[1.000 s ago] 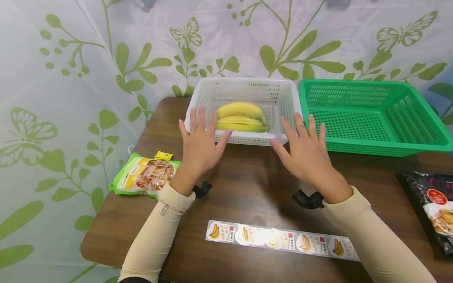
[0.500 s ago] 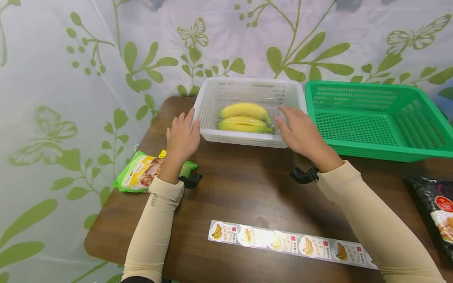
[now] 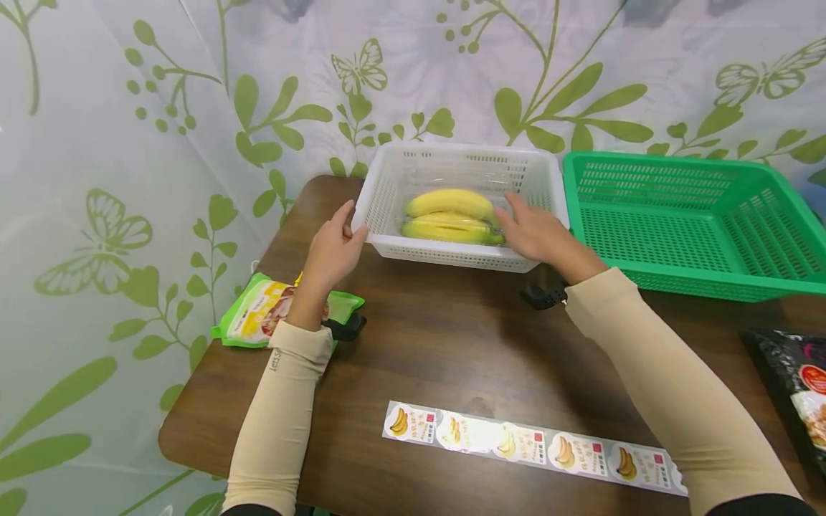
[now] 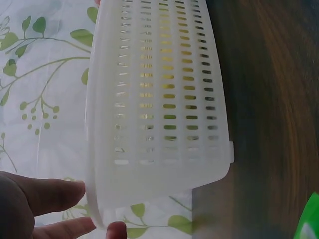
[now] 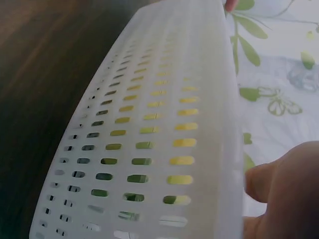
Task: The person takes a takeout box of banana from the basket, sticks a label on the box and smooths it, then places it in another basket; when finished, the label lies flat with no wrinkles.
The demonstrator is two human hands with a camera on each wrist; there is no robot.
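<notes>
Three peeking rows of yellow bananas, under clear film, lie inside a white perforated basket. My left hand is at the basket's front left corner, its thumb and fingers loosely spread around the rim. In the left wrist view, the fingertips are right at that rim. My right hand reaches over the basket's front right rim, fingers toward the bananas' right end and slightly blurred. The right wrist view has its thumb area just above the rim, the other fingers mostly hidden.
A green basket stands right of the white one. A green-edged food bag lies at left, partly behind the left arm. A strip of banana stickers lies in front. A black food bag is at far right.
Both hands have gone from spread over the basket's front to its two sides. The right hand has since shifted left toward the bananas. The head view has turned slightly.
</notes>
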